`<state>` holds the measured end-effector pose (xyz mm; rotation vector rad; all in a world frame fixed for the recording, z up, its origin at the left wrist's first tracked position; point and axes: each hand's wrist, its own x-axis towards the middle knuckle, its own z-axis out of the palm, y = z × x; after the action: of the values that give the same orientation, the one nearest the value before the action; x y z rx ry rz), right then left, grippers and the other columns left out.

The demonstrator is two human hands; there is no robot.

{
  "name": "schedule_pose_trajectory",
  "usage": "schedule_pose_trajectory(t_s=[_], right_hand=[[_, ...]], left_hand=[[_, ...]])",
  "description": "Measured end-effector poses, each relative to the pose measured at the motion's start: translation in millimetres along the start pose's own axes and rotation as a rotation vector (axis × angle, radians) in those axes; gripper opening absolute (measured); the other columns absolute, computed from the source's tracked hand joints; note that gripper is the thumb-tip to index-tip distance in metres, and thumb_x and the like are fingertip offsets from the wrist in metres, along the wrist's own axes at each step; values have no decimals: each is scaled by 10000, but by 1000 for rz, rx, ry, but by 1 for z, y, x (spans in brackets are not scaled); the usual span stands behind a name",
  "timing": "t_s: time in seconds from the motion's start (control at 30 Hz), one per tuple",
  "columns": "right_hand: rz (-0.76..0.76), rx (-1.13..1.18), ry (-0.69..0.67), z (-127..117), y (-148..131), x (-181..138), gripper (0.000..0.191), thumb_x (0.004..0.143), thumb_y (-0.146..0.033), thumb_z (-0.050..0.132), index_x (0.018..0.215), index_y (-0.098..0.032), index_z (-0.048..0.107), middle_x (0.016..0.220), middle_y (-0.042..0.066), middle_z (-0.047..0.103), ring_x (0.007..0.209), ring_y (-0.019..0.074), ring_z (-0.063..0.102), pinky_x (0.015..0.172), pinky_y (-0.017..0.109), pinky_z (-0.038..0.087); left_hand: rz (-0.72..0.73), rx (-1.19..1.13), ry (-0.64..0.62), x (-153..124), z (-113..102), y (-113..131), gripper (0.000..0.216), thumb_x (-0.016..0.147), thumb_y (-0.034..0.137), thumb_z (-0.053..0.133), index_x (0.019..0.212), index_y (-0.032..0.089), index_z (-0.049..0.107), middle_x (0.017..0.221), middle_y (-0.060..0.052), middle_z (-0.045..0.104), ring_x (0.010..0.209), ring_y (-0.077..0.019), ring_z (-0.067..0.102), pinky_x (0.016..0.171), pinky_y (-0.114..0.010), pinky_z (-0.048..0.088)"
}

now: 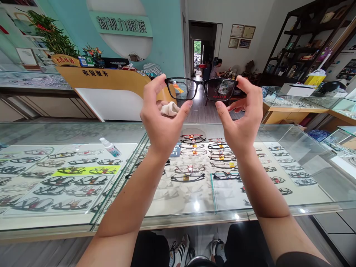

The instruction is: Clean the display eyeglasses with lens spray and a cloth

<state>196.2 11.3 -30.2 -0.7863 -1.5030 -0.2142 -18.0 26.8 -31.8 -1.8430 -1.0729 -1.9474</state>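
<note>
Black-framed eyeglasses (200, 82) are held up in front of me, above the glass counter. My left hand (164, 115) pinches the left side of the frame between thumb and fingers, with a bunched pale cloth (170, 109) tucked in the same palm. On the other side, my right hand (243, 116) grips the right end, its thumb near the lower rim. Red lettering and an orange sticker show on or through the lenses. The temples are hard to make out.
A glass display counter (155, 218) with several rows of eyeglasses spans the front. On its left part stands a small white spray bottle (110, 147). Beyond are a yellow-and-white reception desk (111, 89), a dark shelf unit (299, 40) and a seated person (216, 69).
</note>
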Motion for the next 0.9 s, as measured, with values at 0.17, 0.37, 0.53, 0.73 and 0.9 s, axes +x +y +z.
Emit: schedule_pose_trajectory(t_s=[0.17,0.37,0.53,0.73,0.9], right_hand=[[-5,-6,-2,2,1,-1,606,1048,-593,612,1603,-406,460,1559,127,558,1261,367,704,970,637,656],[-32,-40,-23,4,4,-1,605,1054,-627,591,1589,-371,470,1533,128,588,1243,339,711,937,597,673],[-18,-20,-76,1,9,1,615,1036,-653,630,1547,-324,531,1518,138,630,1278,346,709,925,559,688],[59,31,-147,2,12,1,603,1029,-635,655,1547,-337,573,1520,127,662,1235,324,730,970,546,678],[60,28,-153,2,9,1,571,1041,-636,633,1518,-323,603,1446,126,690,1262,328,713,990,549,667]], left_hand=[[-18,-40,-8,-1,0,-1,760,930,694,788,1556,387,486,1600,-76,597,1515,-345,588,999,-491,654],[-77,-110,-18,-1,0,0,804,902,678,825,1556,383,461,1670,-85,500,1599,-370,464,1112,-525,594],[-40,-33,43,-3,0,5,821,888,694,829,1539,359,456,1606,-108,542,1541,-379,512,1073,-543,608],[-9,42,69,-3,-5,16,740,917,698,801,1496,363,484,1546,-105,588,1480,-363,556,986,-545,628],[-59,26,60,-2,-7,16,726,899,706,814,1467,357,525,1523,-103,611,1440,-368,581,974,-530,618]])
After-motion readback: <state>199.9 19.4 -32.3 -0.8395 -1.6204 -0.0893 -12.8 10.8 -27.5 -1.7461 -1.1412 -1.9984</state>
